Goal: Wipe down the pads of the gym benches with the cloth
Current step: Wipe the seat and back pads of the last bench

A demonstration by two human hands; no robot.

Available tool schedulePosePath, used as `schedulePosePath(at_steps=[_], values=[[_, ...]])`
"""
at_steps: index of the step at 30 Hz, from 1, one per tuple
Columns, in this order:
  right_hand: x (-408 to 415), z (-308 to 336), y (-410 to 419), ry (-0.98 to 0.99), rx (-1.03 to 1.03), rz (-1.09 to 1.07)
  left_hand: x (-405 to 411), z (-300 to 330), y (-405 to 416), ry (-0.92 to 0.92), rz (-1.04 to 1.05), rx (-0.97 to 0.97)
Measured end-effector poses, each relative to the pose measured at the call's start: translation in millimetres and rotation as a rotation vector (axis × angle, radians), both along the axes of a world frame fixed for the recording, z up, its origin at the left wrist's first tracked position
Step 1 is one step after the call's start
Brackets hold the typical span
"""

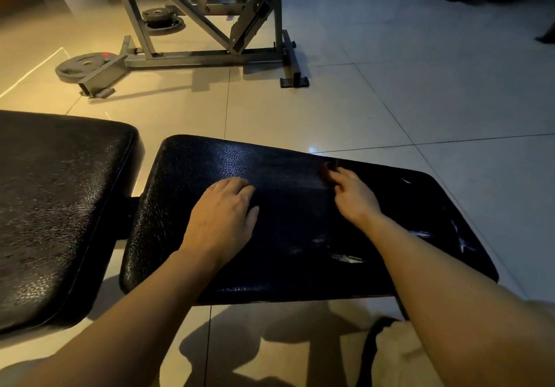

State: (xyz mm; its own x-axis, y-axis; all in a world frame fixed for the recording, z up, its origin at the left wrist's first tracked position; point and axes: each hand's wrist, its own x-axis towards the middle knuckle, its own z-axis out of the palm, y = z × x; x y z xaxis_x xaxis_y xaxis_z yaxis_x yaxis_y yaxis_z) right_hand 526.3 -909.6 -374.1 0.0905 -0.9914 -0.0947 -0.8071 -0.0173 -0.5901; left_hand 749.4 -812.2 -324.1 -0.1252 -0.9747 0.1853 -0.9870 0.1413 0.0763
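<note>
Wipe in progress on the seat pad (300, 221); the second pad shows no sign of attention yet.

The cloth (326, 170), a small dark reddish wad, sits near the seat pad's far edge, pinched in the curled fingers of the right hand (353, 196). The left hand (223, 215) lies flat on the seat pad's middle with fingers straight, grasping nothing, apparently bracing. Faint streaks run across the seat pad's far half, so that part is probably covered; its scuffed near-right corner looks untouched. Left of the seat pad, the back pad (57, 203) remains, judged unwiped. Beyond the seat pad stand a steel frame (210, 26) and weight plates (84, 67).
</note>
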Motion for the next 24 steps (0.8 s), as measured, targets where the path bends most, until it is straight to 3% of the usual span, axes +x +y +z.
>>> schedulePosePath(at_steps=[3, 8, 10, 15, 17, 24], values=[[14, 2, 6, 0.047, -0.01, -0.016, 0, 2, 7, 0.024, -0.011, 0.024], [75, 19, 41, -0.052, -0.169, 0.337, -7, 2, 22, 0.014, 0.004, 0.003], [67, 20, 49, -0.085, -0.15, 0.378, -13, 3, 29, 0.013, 0.0, 0.005], [1, 6, 43, -0.049, 0.001, 0.026, -23, 3, 49, 0.007, -0.035, 0.066], [2, 7, 46, 0.016, 0.029, -0.016, -26, 3, 58, 0.008, -0.053, 0.068], [74, 30, 94, -0.04, -0.129, 0.425, -26, -6, 84, -0.041, -0.074, 0.06]])
